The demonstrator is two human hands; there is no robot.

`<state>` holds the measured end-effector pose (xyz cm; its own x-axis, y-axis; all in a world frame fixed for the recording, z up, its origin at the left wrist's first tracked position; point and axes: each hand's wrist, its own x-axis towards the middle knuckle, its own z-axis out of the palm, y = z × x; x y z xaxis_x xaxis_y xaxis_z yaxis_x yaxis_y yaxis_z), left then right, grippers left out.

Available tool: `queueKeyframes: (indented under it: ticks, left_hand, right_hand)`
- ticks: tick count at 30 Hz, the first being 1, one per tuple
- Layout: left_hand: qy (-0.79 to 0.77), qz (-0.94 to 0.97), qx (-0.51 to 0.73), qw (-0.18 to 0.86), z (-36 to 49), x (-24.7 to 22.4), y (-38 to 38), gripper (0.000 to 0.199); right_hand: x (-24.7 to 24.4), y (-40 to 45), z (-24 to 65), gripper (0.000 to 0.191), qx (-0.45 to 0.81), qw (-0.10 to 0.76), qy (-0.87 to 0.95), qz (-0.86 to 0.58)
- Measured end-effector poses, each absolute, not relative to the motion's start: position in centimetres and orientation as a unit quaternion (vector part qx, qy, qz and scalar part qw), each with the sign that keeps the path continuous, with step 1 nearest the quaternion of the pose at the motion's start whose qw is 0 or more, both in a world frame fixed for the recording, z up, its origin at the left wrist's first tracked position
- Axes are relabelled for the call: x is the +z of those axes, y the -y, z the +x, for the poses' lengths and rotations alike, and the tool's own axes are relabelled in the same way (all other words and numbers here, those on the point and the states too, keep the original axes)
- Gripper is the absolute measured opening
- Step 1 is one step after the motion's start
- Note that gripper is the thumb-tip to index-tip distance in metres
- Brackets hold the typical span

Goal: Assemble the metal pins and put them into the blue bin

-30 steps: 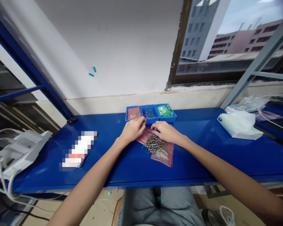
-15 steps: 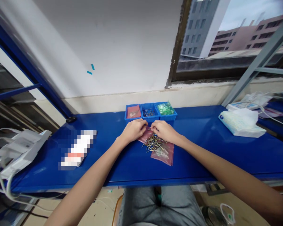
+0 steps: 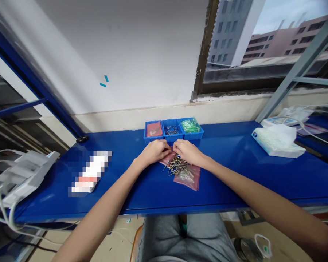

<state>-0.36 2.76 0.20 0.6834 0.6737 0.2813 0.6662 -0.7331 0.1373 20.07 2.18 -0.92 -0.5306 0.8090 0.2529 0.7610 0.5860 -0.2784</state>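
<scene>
1. Bringing the fingertips close together at the far edge of the pile of metal pins (image 3: pixel 177 166), our left hand (image 3: pixel 153 151) and right hand (image 3: pixel 190 151) each make a narrow pinch; what is between the fingers, we cannot tell.
2. Under the pile we have pink bags (image 3: pixel 194 179), maybe so that loose pins do not roll.
3. Beyond the pile stand our blue trays (image 3: pixel 192 137), probably keeping the kinds apart: pink packets (image 3: pixel 153 128), metal pieces (image 3: pixel 171 130), green packets (image 3: pixel 190 126).

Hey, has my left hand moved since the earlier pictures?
Yes, slightly: your left hand has drawn back toward you, away from the blue bins by the wall.
</scene>
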Motion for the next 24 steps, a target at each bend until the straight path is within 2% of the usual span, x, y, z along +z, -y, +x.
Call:
queueKeyframes:
  ticks: [10,24]
  left_hand:
    - [-0.386,0.898,0.210,-0.027,-0.37,0.42,-2.73,0.019]
    - [-0.387,0.889,0.243,-0.030,-0.27,0.38,-2.64,0.022]
  right_hand:
    - [-0.60,-2.57,20.29,0.017,0.063,0.218,0.868,-0.442]
    - [-0.30,-2.29,20.28,0.017,0.048,0.217,0.863,-0.453]
